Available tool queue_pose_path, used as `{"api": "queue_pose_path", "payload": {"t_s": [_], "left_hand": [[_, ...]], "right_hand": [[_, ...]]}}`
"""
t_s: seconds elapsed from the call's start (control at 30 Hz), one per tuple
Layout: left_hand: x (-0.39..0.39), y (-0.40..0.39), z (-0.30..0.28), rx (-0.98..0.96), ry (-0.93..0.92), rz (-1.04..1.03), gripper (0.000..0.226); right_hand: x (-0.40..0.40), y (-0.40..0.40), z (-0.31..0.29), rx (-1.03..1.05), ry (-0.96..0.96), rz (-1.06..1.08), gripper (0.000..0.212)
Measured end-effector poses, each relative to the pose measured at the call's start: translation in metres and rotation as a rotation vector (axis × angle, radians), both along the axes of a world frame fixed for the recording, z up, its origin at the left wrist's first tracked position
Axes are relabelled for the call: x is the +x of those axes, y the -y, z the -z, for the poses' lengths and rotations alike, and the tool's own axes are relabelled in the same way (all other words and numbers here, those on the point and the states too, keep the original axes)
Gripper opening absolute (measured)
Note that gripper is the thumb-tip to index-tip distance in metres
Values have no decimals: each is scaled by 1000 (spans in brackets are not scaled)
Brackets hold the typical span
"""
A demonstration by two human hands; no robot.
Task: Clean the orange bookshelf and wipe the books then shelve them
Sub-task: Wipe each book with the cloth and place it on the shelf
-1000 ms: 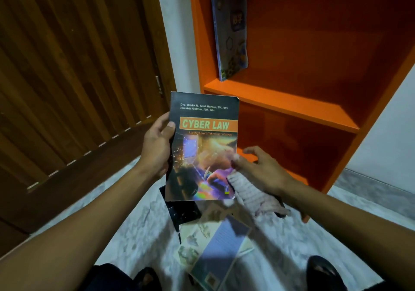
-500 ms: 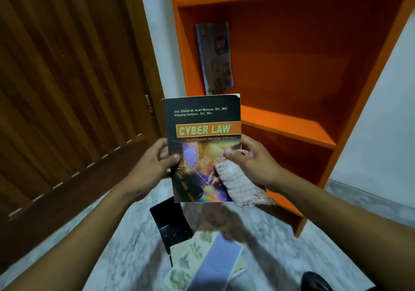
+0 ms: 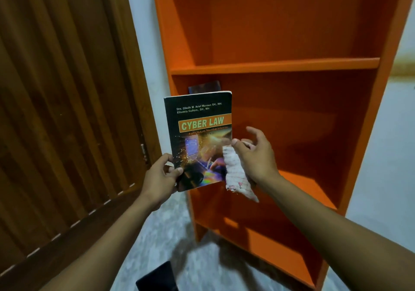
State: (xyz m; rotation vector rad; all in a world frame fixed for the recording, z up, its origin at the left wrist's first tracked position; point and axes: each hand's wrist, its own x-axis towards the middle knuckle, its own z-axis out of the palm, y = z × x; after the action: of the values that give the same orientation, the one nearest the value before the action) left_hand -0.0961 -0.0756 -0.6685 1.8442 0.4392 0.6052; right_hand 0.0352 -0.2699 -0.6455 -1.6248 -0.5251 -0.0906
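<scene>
Orange bookshelf holds one book behind the hand-held Cyber Law book.

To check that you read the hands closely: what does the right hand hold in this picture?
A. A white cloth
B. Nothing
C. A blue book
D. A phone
A: the right hand pinches a white cloth under its thumb at the right edge of the Cyber Law book, which the left hand grips by its lower left corner.
</scene>
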Motion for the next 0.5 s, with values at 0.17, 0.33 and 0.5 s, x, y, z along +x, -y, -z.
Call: {"api": "queue_pose_path", "payload": {"t_s": [0.17, 0.33, 0.5], "left_hand": [[77, -8, -8, 97, 40, -87, 13], [152, -3, 8, 105, 44, -168, 14], [210, -15, 37, 139, -9, -305, 15]], "right_hand": [[25, -3, 5, 88, 4, 20, 18], [46, -9, 5, 122, 44, 8, 3], [66, -9, 15, 106, 40, -4, 5]]}}
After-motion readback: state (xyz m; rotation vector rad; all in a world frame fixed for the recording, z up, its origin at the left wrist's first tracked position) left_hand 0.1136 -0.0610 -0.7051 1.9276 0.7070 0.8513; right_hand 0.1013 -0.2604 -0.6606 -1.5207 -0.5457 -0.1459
